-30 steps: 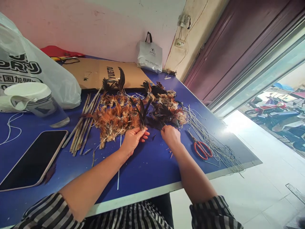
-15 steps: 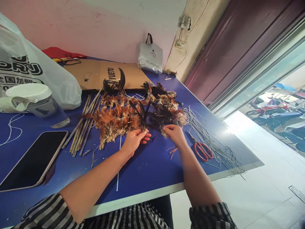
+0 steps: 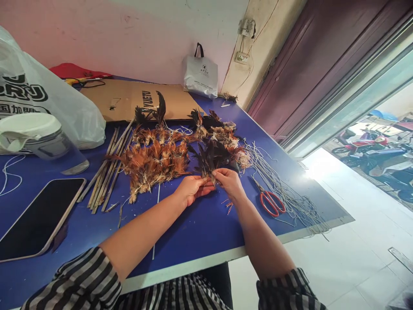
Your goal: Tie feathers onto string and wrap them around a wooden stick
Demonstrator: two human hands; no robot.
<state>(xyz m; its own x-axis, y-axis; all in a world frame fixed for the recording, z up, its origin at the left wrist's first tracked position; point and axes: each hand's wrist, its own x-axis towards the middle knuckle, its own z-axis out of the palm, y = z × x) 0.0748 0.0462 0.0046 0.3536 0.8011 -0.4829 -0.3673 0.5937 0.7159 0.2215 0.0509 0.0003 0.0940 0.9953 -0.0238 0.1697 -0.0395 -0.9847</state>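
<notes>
Dark feathers stand upright between my two hands, their quill ends pinched in the fingertips. My left hand is closed on them, its lower fingers partly curled beneath. Close against it, my right hand pinches at the base of the same dark bunch. Where one hand's feathers end and the other's begin, I cannot tell. Left of the hands lie rows of brown feather bunches. Behind the right hand sits a pile of darker and mottled feather bunches.
Red-handled scissors lie right of my hands, beside loose grey strings. Thin sticks, a phone, a lidded clear jug and a white plastic bag are at left. Flat cardboard lies behind, near a silver bag.
My left hand has moved right with its dark feathers and now meets my right hand. The two dark bunches have come together. The view has shifted slightly.
</notes>
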